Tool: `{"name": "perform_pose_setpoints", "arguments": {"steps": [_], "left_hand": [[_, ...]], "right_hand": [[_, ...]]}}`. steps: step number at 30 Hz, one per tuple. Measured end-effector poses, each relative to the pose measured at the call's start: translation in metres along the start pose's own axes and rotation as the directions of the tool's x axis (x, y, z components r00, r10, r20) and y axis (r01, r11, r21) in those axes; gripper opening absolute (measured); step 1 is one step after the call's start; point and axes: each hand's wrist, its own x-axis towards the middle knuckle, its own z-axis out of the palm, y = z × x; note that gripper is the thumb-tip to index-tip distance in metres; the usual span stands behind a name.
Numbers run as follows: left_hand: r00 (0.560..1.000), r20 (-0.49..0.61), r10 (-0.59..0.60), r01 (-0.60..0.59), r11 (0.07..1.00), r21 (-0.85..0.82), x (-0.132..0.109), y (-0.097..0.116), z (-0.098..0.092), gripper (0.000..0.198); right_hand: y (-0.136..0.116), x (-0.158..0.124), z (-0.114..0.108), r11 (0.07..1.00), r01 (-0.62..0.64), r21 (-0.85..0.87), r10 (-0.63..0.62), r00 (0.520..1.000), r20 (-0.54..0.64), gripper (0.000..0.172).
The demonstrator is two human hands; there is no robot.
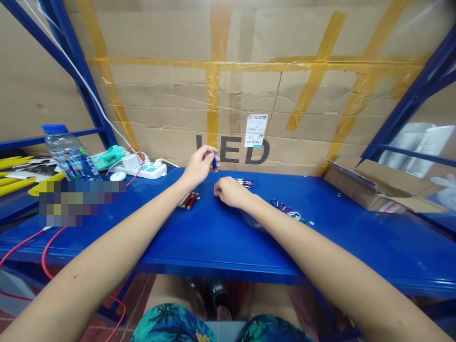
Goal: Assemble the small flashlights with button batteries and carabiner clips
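Note:
My left hand (200, 166) is raised over the far middle of the table, its fingers pinched around a small dark blue metal tube (214, 162) held upright. To its right and lower, my right hand (230, 191) rests near the tabletop with curled fingers; whatever they hold, if anything, is hidden. Several red and silver pen-like tubes (188, 200) lie side by side below my left wrist. Just behind my right hand lie several purple and silver tubes (245, 183), partly covered. Beyond my right forearm sits a row of coloured carabiners (287, 210) in blue, red, white and green.
The blue table (210, 242) backs onto a taped cardboard sheet (171, 109). On the left stand a water bottle (69, 154), a white power strip (146, 169) and red cables (50, 251). An opened cardboard box (370, 187) occupies the right end, near blue frame posts.

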Motion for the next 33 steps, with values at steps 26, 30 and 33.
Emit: {"name": "perform_pose_setpoints", "arguments": {"steps": [26,30,33], "left_hand": [[0.881,0.472,-0.032,-0.150,0.928,0.342,-0.041,0.005,0.028,0.015],[0.896,0.444,-0.021,-0.150,0.926,0.347,-0.040,0.003,0.026,0.015],[0.896,0.443,0.014,-0.181,0.924,0.337,-0.038,0.000,0.025,0.014]], "right_hand": [[0.045,-0.051,-0.040,0.906,0.105,0.411,0.075,0.914,-0.399,0.010],[0.047,-0.051,-0.042,0.904,0.109,0.414,0.055,0.930,-0.364,0.011],[0.047,-0.051,-0.043,0.890,0.110,0.442,0.055,0.937,-0.344,0.012]]}}
